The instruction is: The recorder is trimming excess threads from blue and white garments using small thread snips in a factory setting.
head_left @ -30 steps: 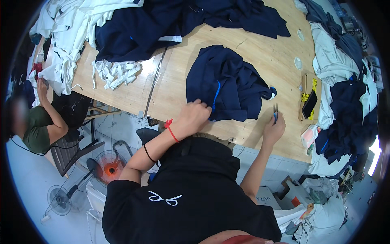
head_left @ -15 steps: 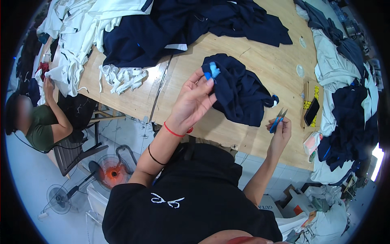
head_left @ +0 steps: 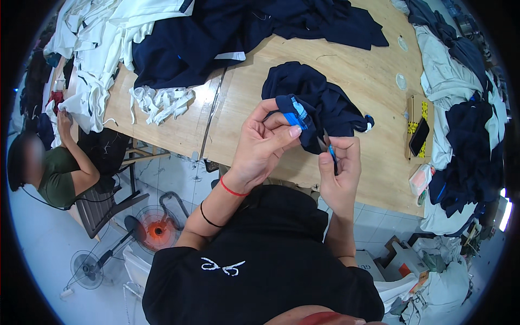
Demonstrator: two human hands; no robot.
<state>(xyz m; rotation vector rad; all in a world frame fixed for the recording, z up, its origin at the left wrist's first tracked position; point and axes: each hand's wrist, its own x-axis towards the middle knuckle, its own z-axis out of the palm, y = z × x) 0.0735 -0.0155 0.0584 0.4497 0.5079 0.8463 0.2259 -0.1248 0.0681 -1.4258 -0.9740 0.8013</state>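
Fingers [head_left: 283, 140] of the left hand [head_left: 261, 147] pinch a crumpled navy cloth garment [head_left: 311, 89] by its bright-blue trim [head_left: 294, 120]; just right of them, right fingers [head_left: 345, 148] clamp blue-handled metal snips [head_left: 331, 152], long axis slanted, blades pointing forward-left.

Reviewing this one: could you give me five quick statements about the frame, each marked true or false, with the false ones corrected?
1. The left hand holds part of a navy garment. True.
2. The right hand is empty. False: it holds small scissors.
3. A red band circles the left wrist. True.
4. The white strips lie right of the navy garment. False: they lie to its left.
5. A dark phone rests on the cardboard box. True.
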